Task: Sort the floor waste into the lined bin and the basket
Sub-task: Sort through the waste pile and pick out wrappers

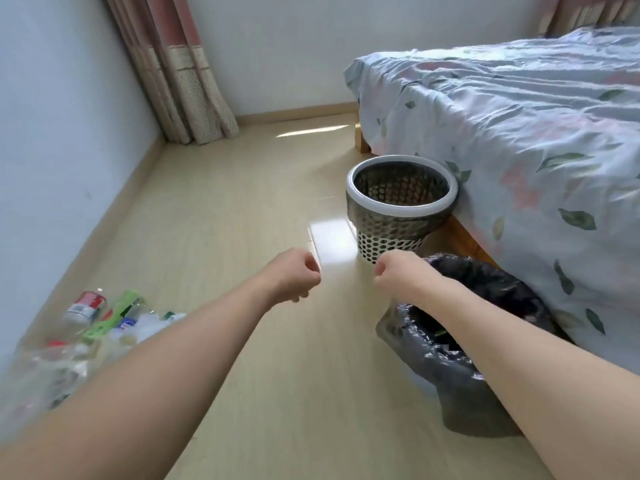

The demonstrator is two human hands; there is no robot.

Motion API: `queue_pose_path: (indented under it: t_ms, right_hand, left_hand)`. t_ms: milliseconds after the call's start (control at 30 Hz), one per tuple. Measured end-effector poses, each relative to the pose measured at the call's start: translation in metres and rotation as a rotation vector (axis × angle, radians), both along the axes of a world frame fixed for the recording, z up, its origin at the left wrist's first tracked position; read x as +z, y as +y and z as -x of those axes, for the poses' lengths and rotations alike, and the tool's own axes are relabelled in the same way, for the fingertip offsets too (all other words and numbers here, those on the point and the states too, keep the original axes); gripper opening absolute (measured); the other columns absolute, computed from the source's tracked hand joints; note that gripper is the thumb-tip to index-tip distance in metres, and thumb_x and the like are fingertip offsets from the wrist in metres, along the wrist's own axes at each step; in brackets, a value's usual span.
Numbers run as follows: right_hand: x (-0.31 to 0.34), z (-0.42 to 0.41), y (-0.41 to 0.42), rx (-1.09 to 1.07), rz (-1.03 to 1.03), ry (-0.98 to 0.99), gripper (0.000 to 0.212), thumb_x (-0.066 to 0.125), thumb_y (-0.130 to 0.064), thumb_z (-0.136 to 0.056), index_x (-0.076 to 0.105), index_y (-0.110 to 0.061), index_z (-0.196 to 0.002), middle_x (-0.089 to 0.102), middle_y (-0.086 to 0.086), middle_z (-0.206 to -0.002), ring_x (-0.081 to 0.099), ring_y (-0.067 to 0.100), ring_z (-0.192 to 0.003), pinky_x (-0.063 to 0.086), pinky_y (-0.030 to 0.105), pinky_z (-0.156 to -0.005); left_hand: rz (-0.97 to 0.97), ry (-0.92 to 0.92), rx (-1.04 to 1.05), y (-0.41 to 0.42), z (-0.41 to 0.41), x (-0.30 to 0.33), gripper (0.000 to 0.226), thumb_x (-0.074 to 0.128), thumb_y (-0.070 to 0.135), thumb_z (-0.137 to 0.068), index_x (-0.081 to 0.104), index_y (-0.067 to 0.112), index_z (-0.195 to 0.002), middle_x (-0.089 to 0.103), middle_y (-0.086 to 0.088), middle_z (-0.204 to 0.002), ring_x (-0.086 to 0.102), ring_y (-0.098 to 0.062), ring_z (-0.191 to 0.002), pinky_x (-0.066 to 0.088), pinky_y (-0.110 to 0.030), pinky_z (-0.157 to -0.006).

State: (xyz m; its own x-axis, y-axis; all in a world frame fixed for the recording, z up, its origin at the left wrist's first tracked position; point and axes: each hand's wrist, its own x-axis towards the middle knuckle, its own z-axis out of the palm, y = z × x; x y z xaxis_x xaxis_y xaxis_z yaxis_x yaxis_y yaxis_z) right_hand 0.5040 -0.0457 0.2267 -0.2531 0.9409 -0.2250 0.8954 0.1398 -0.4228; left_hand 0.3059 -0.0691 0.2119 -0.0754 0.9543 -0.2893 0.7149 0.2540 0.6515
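We take the perforated basket (pixel 398 209) as our landmark. Far to its left, against the wall, lies the floor waste (pixel 93 327): a can with a red-and-white label (pixel 86 306), a green plastic piece (pixel 114 317), and clear bottles and wrappers too blurred to name singly. We judge all of it light; the bottles and can should be stiff enough to take round the middle, though thin plastic may crumple and slide, and the wrappers are best pinched at an edge.

Just left of the basket, our left hand (pixel 294 275) hangs over the floor, its grip curled and holding nothing. Directly before the basket, our right hand (pixel 394 275) is likewise curled and empty. Nearer us from the basket, beside the bed (pixel 519 133), stands the bin with its black liner (pixel 478 334), whose soft liner could sag if knocked.
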Motion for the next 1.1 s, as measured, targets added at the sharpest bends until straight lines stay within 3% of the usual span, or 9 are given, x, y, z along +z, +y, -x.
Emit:
queue_pose_path:
  t_ms: [200, 333, 467, 567, 667, 800, 900, 1033, 1100]
  right_hand:
    - [-0.014, 0.186, -0.053, 0.31, 0.053, 0.005, 0.031, 0.053, -0.017, -0.088, 0.06, -0.016, -0.118, 0.059, 0.003, -0.121, 0.059, 0.024, -0.106, 0.048, 0.029, -0.083]
    - [-0.056, 0.293, -0.112, 0.465, 0.134, -0.018, 0.032, 0.052, -0.011, -0.084, 0.064, -0.004, -0.113, 0.064, 0.013, -0.117, 0.062, 0.029, -0.104, 0.054, 0.038, -0.087]
    - [-0.113, 0.362, -0.175, 0.625, 0.207, -0.105, 0.03, 0.05, -0.012, -0.085, 0.065, -0.01, -0.111, 0.064, 0.006, -0.112, 0.061, 0.023, -0.101, 0.05, 0.031, -0.077]
    - [-0.157, 0.383, -0.203, 0.675, 0.249, -0.169, 0.029, 0.048, -0.012, -0.088, 0.059, -0.011, -0.114, 0.062, 0.008, -0.115, 0.059, 0.025, -0.103, 0.045, 0.029, -0.073]
    - [-0.195, 0.401, -0.219, 0.702, 0.245, -0.213, 0.03, 0.045, -0.016, -0.092, 0.051, -0.012, -0.12, 0.057, 0.008, -0.119, 0.056, 0.027, -0.105, 0.047, 0.033, -0.081]
    - [-0.221, 0.415, -0.23, 0.743, 0.171, -0.245, 0.035, 0.048, -0.022, -0.094, 0.043, -0.017, -0.128, 0.047, 0.01, -0.126, 0.056, 0.031, -0.105, 0.041, 0.033, -0.074]
    - [-0.234, 0.424, -0.236, 0.749, 0.097, -0.261, 0.024, 0.047, -0.021, -0.095, 0.049, -0.014, -0.119, 0.048, 0.011, -0.12, 0.057, 0.032, -0.099, 0.042, 0.033, -0.071]
    - [-0.241, 0.429, -0.237, 0.761, 0.098, -0.306, 0.015, 0.045, -0.013, -0.094, 0.055, -0.011, -0.105, 0.052, 0.009, -0.112, 0.056, 0.029, -0.091, 0.041, 0.033, -0.067]
    - [-0.238, 0.429, -0.234, 0.735, 0.12, -0.287, 0.012, 0.044, -0.008, -0.091, 0.054, -0.013, -0.096, 0.053, 0.007, -0.104, 0.052, 0.025, -0.083, 0.04, 0.032, -0.066]
  left_hand:
    - [0.041, 0.149, 0.175, -0.095, 0.174, -0.018, 0.016, 0.049, 0.013, -0.085, 0.064, 0.014, -0.092, 0.07, -0.009, -0.091, 0.071, -0.023, -0.082, 0.057, -0.032, -0.065]
    - [0.09, 0.191, 0.271, -0.18, 0.27, -0.051, 0.012, 0.055, 0.014, -0.083, 0.066, 0.014, -0.088, 0.069, -0.003, -0.089, 0.066, -0.02, -0.082, 0.051, -0.029, -0.068]
    - [0.211, 0.143, 0.406, -0.27, 0.335, -0.113, 0.015, 0.056, 0.011, -0.084, 0.068, 0.01, -0.092, 0.069, -0.004, -0.09, 0.062, -0.017, -0.08, 0.049, -0.029, -0.069]
    - [0.273, 0.039, 0.507, -0.318, 0.348, -0.167, 0.012, 0.061, 0.02, -0.082, 0.064, 0.01, -0.087, 0.063, -0.002, -0.081, 0.056, -0.017, -0.073, 0.042, -0.026, -0.061]
    - [0.334, 0.054, 0.557, -0.344, 0.347, -0.213, 0.028, 0.066, 0.039, -0.077, 0.055, 0.016, -0.088, 0.054, 0.004, -0.08, 0.048, -0.016, -0.069, 0.036, -0.029, -0.06]
    - [0.355, 0.074, 0.524, -0.351, 0.339, -0.241, 0.019, 0.062, 0.035, -0.08, 0.049, 0.021, -0.079, 0.054, 0.003, -0.085, 0.054, -0.02, -0.078, 0.037, -0.029, -0.06]
    - [0.345, 0.026, 0.524, -0.355, 0.344, -0.251, 0.016, 0.054, 0.027, -0.088, 0.05, 0.019, -0.074, 0.055, 0.003, -0.076, 0.056, -0.023, -0.078, 0.038, -0.03, -0.061]
    - [0.287, -0.077, 0.577, -0.363, 0.358, -0.242, 0.027, 0.054, 0.026, -0.094, 0.05, 0.014, -0.07, 0.049, 0.003, -0.062, 0.044, -0.014, -0.058, 0.031, -0.028, -0.053]
    - [0.246, -0.076, 0.6, -0.366, 0.366, -0.232, 0.027, 0.054, 0.027, -0.093, 0.058, 0.009, -0.074, 0.051, 0.002, -0.062, 0.044, -0.014, -0.057, 0.032, -0.028, -0.055]
